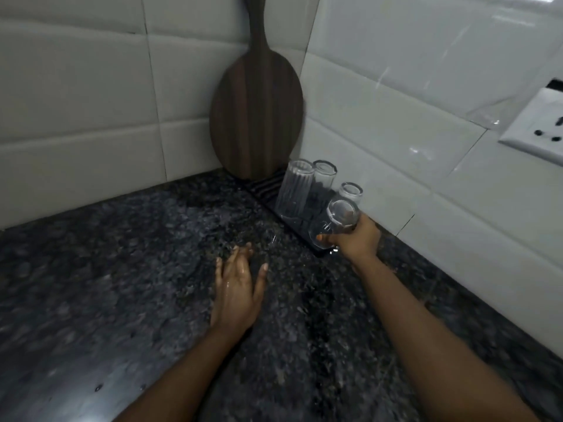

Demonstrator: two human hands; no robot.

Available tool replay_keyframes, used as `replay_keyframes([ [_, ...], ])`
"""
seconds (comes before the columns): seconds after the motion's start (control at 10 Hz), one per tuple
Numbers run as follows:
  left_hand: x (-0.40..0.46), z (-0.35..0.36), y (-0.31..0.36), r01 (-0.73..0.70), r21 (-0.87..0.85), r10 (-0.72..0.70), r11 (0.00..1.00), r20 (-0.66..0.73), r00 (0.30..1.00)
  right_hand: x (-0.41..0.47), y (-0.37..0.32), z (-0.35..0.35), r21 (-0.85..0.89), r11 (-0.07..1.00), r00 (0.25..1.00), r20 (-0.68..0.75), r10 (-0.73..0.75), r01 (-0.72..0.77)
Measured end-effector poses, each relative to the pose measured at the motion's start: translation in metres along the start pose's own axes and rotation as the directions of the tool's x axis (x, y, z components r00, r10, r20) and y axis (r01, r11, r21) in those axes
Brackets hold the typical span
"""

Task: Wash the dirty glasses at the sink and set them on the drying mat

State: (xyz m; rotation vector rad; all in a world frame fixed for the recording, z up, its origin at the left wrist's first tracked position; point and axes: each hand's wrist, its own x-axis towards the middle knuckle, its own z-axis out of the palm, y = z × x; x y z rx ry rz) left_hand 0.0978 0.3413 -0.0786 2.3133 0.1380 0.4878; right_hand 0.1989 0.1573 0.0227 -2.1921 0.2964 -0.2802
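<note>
Kitchen corner: dark speckled stone counter point(128, 284) meeting pale tiled walls point(396, 123). Picture is somewhat blurred.

Right hand point(359, 239): fingers curled round a clear glass point(336, 225), thumb across its near side. The glass is upside down and tilted, base up toward the camera, its rim low at the near end of the drying mat point(268, 185). Whether the rim touches the mat cannot be told. The forearm runs back to the lower right edge.

Left hand point(237, 293): fingers straight and slightly spread, palm down, holding nothing, skin wet and shining. It lies low over the counter, left of the mat and apart from it; contact with the stone cannot be told.

On the mat, a dark ribbed strip lying along the right wall: a tall ribbed glass point(294, 188), upside down and leaning, a second glass point(324, 178) upside down just behind it, and a short glass point(351, 192) upside down nearest the wall, just beyond the held one.

Behind the mat, in the corner, a dark wooden board point(257, 117) with a long handle stands leaning against the tiles. A white wall socket point(539, 129) is at the far right edge.
</note>
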Motion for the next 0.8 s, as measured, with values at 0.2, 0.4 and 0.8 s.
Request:
replay_keyframes([
  [0.2, 0.000, 0.002, 0.001, 0.001, 0.046, -0.002, 0.999, 0.030, 1.000, 0.021, -0.006, 0.011, -0.133, 0.991, 0.999, 0.030, 0.015, -0.011],
  [0.4, 0.000, 0.003, -0.001, -0.007, 0.072, 0.004, 0.997, 0.041, 0.999, 0.034, -0.009, 0.015, -0.118, 0.991, 0.993, 0.094, 0.076, -0.065],
  [0.8, 0.000, 0.004, 0.001, 0.006, 0.111, -0.016, 0.994, 0.085, 0.996, 0.023, -0.005, 0.016, -0.176, 0.981, 0.992, 0.078, 0.097, -0.082],
])
